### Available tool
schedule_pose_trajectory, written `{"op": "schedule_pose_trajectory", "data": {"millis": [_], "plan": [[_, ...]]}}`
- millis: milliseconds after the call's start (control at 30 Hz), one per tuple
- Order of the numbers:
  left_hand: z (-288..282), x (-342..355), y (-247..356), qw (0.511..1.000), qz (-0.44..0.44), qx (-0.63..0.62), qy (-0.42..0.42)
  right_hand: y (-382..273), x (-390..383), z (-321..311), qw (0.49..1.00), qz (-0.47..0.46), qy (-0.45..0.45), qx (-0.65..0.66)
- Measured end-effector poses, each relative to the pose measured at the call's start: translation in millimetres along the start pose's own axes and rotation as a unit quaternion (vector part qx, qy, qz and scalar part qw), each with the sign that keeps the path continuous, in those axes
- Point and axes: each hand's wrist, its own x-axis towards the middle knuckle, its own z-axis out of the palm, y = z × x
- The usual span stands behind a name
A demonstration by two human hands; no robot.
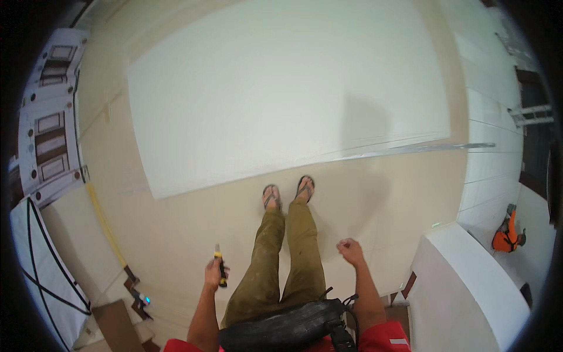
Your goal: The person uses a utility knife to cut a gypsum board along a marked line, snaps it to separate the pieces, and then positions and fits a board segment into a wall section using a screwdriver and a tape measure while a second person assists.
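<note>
My left hand [214,273] is closed round a yellow and black utility knife [219,265], whose pale tip points forward, away from me. To the right of my legs, my right hand [350,250] hangs with its fingers curled in; whatever may be inside them is hidden. Neither hand touches the floor. A large white sheet [275,88] lies flat on the beige floor covering [211,214] just ahead of my sandalled feet. Along its near right edge runs a shiny, crumpled strip of plastic film [404,149]. A black pouch [281,328] is strapped at my waist.
Yellow tape [105,226] runs along the floor at the left, beside patterned panels [51,138]. A white curved ledge [463,276] rises at the right. Beyond it is a person in an orange top [505,239]. A ladder [532,115] stands far right. Brown cardboard [117,325] lies lower left.
</note>
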Motion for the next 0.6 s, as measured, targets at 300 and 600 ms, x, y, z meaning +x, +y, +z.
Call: {"op": "schedule_pose_trajectory", "data": {"millis": [300,600], "plan": [[151,-186,278,0.893,0.365,0.163,-0.209,-142,-153,-76,0.93,-0.19,0.026,0.312],[422,-405,197,0.765,0.43,0.338,-0.341,-116,-221,-253,0.848,-0.289,0.131,0.425]]}}
